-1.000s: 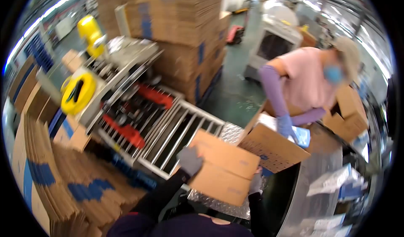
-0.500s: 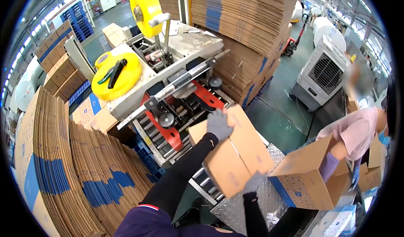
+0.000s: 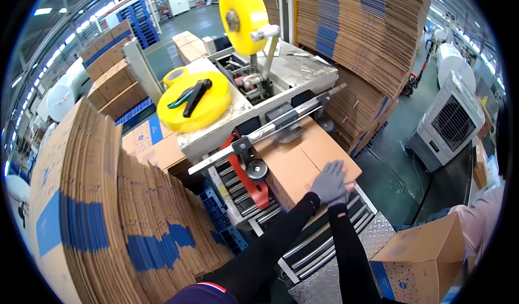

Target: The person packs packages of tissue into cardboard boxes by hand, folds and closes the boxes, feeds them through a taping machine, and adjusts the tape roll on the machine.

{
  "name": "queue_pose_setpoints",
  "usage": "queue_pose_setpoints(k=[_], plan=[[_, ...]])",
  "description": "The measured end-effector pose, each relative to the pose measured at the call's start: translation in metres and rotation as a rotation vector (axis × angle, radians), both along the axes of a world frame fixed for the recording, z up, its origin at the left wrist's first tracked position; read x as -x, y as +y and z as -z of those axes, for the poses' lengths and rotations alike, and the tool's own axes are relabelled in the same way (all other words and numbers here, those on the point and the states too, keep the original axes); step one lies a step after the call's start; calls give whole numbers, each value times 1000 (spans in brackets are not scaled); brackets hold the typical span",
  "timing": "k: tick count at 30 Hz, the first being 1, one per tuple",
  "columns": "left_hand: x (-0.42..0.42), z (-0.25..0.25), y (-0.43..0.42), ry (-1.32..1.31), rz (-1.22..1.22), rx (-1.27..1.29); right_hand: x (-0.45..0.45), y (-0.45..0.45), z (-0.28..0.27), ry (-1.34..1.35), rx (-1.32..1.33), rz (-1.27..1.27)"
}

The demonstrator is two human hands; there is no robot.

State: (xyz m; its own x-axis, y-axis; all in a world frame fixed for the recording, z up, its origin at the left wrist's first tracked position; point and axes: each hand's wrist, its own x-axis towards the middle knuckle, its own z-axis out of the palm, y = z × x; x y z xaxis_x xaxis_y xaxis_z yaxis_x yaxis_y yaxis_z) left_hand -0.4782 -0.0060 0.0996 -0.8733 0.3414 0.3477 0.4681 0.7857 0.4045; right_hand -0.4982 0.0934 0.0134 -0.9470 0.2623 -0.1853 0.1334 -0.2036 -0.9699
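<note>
Pushed brown cardboard box (image 3: 299,157) partly under silver metal bar (image 3: 219,157), ahead of flat, gray-gloved left hand (image 3: 328,182); can't tell grip of half-hidden right hand (image 3: 341,198).

You view a brightly lit scene. Overhead strip lights (image 3: 43,11) shine at far left and far right. Note glints on the metal rollers (image 3: 313,252), with dark gaps between. Fisheye distortion bends your outer field, black masks the corners, and far background detail softens.

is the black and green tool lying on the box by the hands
No, the black and green tool lies on the flat yellow roll, apart from the box.
</note>
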Motion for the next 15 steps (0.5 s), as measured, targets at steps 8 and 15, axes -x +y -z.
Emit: queue_pose_setpoints(k=[8,15], plan=[[-267,52,13,26,-545,-559,-142,4,-49,283,-604,-330],[-480,-193,-68,463,-307,-177,-508,215,141,-128,-1344,-1830]])
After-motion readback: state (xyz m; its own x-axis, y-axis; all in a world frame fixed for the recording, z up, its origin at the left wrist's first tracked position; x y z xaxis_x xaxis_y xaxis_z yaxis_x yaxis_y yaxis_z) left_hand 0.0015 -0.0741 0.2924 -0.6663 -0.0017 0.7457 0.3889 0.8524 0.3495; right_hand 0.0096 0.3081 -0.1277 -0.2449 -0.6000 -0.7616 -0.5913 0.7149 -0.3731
